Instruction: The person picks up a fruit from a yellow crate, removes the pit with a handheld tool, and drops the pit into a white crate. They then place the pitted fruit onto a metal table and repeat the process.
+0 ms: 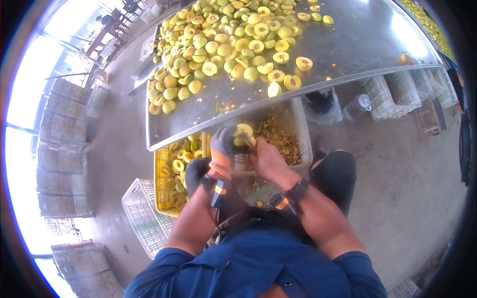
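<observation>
My left hand (pixel 222 151), in a grey and orange glove, is closed around a halved yellow-green stone fruit (pixel 243 131) just below the table edge. My bare right hand (pixel 271 161) meets it from the right, its fingers wrapped round a small tool (pixel 252 144) whose tip touches or nearly touches the fruit; the tool is mostly hidden. Under my hands stands a white crate (pixel 304 131) with brown pits and scraps in it. To its left a yellow crate (pixel 161 186) holds fruit halves. A large heap of fruit halves (pixel 218 44) lies on the metal table (pixel 343 39).
The table's raised metal edge (pixel 298 92) runs just ahead of my hands. A white crate (pixel 144 213) sits at my left on the floor. More white crates (pixel 392 94), a clear plastic jug (pixel 357 106) and a plastic bag (pixel 325 107) are at the right under the table.
</observation>
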### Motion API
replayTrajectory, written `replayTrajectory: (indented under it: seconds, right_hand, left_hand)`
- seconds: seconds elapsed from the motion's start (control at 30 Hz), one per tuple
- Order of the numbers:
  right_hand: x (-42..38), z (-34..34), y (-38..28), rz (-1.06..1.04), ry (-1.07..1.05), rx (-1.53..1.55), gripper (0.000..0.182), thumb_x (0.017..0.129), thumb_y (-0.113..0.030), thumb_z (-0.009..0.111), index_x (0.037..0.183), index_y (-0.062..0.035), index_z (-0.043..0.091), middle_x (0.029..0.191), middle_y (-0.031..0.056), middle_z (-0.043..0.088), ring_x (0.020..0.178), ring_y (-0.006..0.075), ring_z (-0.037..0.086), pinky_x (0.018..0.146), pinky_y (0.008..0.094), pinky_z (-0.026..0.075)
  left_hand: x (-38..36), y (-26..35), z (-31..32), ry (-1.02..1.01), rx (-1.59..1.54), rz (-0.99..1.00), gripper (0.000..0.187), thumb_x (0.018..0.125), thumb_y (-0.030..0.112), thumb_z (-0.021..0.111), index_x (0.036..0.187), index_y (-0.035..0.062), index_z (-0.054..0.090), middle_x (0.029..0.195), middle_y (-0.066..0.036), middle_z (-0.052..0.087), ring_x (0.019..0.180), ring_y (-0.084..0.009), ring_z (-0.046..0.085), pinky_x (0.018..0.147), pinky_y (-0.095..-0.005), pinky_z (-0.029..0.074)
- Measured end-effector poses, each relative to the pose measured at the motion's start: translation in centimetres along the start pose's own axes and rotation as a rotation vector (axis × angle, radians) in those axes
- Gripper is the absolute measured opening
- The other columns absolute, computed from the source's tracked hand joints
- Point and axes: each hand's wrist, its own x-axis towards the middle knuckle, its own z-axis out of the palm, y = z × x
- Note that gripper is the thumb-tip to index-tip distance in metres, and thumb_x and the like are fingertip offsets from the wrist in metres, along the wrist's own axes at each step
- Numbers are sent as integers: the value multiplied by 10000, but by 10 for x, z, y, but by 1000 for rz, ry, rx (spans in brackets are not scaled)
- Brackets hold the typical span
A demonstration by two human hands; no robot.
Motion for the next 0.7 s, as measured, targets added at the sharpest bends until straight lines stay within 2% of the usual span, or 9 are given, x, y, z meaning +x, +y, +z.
replayTrajectory:
  seconds: [0.1,0.17,0.27,0.37,0.43,0.47,0.57,0.63,0.7]
  right_hand:
    - [1,9,-3,49,-80,10,278,963,-135,592,1137,81,564,976,366,690,985,572,654,855,595,517]
    - [1,11,-5,82,-71,6,284,961,-139,600,1138,80,569,1000,372,689,1008,567,654,874,586,519]
    - [2,13,1,97,-118,58,291,964,-142,598,1156,77,580,1030,369,692,1030,559,658,879,579,525]
    - [3,13,2,38,-132,129,311,962,-162,618,1150,85,594,1033,377,691,1036,564,659,862,579,527]
    - [2,23,10,-23,-109,136,293,980,-166,613,1135,83,605,975,323,715,977,501,702,803,534,546]
    - [2,26,12,-54,-95,140,285,990,-167,611,1127,82,611,945,297,726,948,470,724,773,511,556]
    - [-1,3,-5,243,-369,676,205,1033,-160,583,1061,40,623,819,145,696,702,272,710,598,393,526]
    - [-1,5,1,335,-469,794,163,1053,-172,590,1084,-14,616,776,52,590,579,159,567,504,325,426]
    - [-8,10,5,383,-546,833,138,1065,-174,588,1090,-40,610,748,5,537,522,104,502,461,294,383]
  left_hand:
    - [9,5,13,119,-620,-580,378,942,-45,638,1313,9,675,1156,-130,753,1032,-269,746,889,-350,603]
    - [9,0,19,128,-279,-397,394,941,-53,615,1326,9,671,1175,-145,754,1055,-269,742,898,-342,598]
    - [10,-2,21,158,-65,-325,388,946,-56,595,1323,-9,675,1178,-170,755,1047,-289,744,908,-346,591]
    - [10,21,27,229,-253,-406,283,979,20,602,1242,-18,700,1085,-143,755,953,-257,723,839,-338,576]
    - [10,39,27,311,-396,-480,241,1062,175,606,1102,-23,737,947,-81,748,792,-163,677,706,-303,544]
    - [10,33,27,277,-343,-360,238,1061,176,607,1096,-20,737,947,-82,752,790,-160,677,706,-302,546]
    - [12,24,16,123,-89,28,235,1059,181,604,1085,-12,736,952,-86,766,796,-154,679,720,-299,551]
    - [23,33,-6,-60,218,343,238,1060,185,597,1083,-6,738,965,-90,776,816,-154,683,745,-301,556]
    - [17,38,-9,-188,-75,-14,226,1057,166,589,1086,-4,736,979,-97,781,850,-161,694,776,-314,562]
